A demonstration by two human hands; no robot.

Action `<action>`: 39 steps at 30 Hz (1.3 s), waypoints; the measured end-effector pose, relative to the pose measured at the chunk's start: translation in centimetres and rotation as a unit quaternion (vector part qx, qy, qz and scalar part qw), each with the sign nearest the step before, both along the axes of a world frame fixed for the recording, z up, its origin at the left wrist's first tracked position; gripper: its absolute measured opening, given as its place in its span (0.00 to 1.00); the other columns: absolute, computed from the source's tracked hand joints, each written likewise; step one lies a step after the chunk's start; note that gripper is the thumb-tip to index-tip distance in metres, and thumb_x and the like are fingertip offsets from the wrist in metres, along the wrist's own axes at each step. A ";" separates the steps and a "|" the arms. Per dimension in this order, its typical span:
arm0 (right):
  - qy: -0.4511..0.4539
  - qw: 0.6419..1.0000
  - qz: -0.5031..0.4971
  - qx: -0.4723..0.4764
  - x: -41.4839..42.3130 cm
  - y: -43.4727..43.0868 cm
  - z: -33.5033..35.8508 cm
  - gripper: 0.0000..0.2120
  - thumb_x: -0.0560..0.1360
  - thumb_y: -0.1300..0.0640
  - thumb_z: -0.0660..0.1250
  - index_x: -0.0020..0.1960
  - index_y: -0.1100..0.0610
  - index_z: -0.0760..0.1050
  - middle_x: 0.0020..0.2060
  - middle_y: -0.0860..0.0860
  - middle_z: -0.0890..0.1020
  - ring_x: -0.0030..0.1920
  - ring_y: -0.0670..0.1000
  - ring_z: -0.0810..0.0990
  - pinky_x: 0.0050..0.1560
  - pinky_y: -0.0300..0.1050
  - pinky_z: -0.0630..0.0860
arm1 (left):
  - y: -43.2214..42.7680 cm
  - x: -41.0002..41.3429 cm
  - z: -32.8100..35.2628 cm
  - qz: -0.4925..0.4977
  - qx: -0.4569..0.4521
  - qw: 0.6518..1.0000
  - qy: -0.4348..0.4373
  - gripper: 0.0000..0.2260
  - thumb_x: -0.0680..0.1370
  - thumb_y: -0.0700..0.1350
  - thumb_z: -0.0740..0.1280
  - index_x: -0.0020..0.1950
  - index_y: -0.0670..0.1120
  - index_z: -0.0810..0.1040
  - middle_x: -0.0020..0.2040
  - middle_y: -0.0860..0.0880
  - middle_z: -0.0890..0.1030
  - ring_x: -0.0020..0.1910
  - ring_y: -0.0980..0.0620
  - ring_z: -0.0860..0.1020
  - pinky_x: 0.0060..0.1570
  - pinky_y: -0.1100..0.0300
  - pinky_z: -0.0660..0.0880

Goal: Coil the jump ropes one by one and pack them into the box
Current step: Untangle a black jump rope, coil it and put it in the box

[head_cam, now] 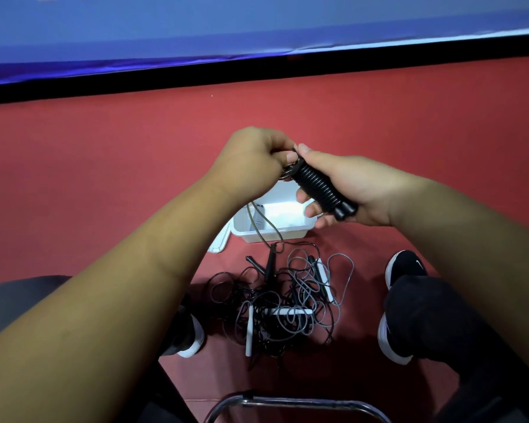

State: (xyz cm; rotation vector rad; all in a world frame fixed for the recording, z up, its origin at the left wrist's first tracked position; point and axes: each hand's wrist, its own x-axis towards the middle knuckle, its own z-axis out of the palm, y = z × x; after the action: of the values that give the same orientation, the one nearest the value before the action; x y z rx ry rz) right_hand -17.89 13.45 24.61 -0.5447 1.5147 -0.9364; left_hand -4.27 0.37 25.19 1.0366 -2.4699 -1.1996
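My right hand [345, 190] grips two black jump-rope handles [321, 187] with black cord wound tightly round them. At the top end of that bundle my left hand [251, 160] pinches the rope's cord, and a loose loop of it [266, 224] hangs down over the box. The white plastic box [257, 233] stands open on the red floor below my hands. In front of it lies a tangled pile of black and grey jump ropes [284, 300] with white handles [287, 312] and black handles [269, 264].
A white lid [220, 242] leans at the box's left side. My two feet in black shoes with white soles [403, 267] flank the pile. A metal chair frame [287, 403] curves along the bottom edge. A blue padded wall [257, 25] with a black strip runs behind.
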 end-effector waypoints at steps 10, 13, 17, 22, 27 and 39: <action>0.036 0.994 -0.079 -0.072 -0.6 -0.5 0.4 0.26 0.79 0.30 0.66 0.60 0.51 0.82 0.35 0.50 0.76 0.27 0.48 0.64 0.30 0.39 0.55 | -0.4 0.3 1.9 -0.015 0.006 0.998 0.060 0.10 0.86 0.48 0.65 0.56 0.45 0.84 0.40 0.54 0.85 0.31 0.62 0.77 0.37 0.67 0.72; 0.089 0.987 -0.112 -0.074 -1.0 -0.5 0.3 0.24 0.79 0.32 0.67 0.58 0.52 0.82 0.37 0.51 0.77 0.26 0.48 0.67 0.28 0.39 0.58 | -0.8 0.7 1.6 -0.032 0.069 0.997 -0.017 0.17 0.86 0.57 0.61 0.56 0.46 0.83 0.40 0.54 0.87 0.32 0.54 0.73 0.41 0.59 0.70; 0.122 0.984 -0.108 -0.076 -1.0 -0.5 0.2 0.22 0.77 0.32 0.69 0.51 0.51 0.82 0.37 0.50 0.79 0.27 0.49 0.68 0.27 0.40 0.61 | -0.4 0.8 1.2 -0.083 0.184 0.979 -0.034 0.18 0.86 0.57 0.61 0.57 0.46 0.85 0.46 0.47 0.88 0.35 0.53 0.70 0.40 0.54 0.68; 0.152 0.977 -0.117 -0.093 -1.5 -0.7 0.9 0.21 0.77 0.33 0.70 0.52 0.51 0.83 0.36 0.50 0.79 0.27 0.50 0.70 0.27 0.40 0.62 | -1.0 1.0 1.2 -0.058 0.302 0.951 0.028 0.12 0.85 0.51 0.66 0.56 0.47 0.86 0.42 0.49 0.83 0.38 0.54 0.74 0.39 0.59 0.72; 0.168 0.973 -0.117 -0.103 -1.7 -0.6 1.8 0.19 0.78 0.34 0.69 0.52 0.50 0.83 0.35 0.50 0.80 0.27 0.50 0.71 0.26 0.39 0.62 | -0.2 0.4 1.4 -0.027 0.277 0.958 0.073 0.09 0.86 0.46 0.65 0.55 0.44 0.84 0.40 0.49 0.80 0.41 0.54 0.80 0.45 0.54 0.80; 0.145 0.986 -0.050 -0.062 -0.6 0.4 1.5 0.24 0.80 0.31 0.64 0.53 0.52 0.81 0.35 0.50 0.79 0.28 0.49 0.70 0.28 0.40 0.62 | 0.4 0.5 0.2 -0.081 -0.001 0.987 -0.141 0.11 0.83 0.35 0.60 0.56 0.41 0.82 0.43 0.44 0.81 0.39 0.47 0.81 0.48 0.43 0.84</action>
State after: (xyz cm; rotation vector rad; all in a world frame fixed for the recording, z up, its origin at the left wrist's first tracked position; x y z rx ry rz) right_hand -18.53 13.83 26.11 -0.7237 1.7654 -1.0691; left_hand -3.82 0.81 25.40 1.0893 -2.8198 -1.1653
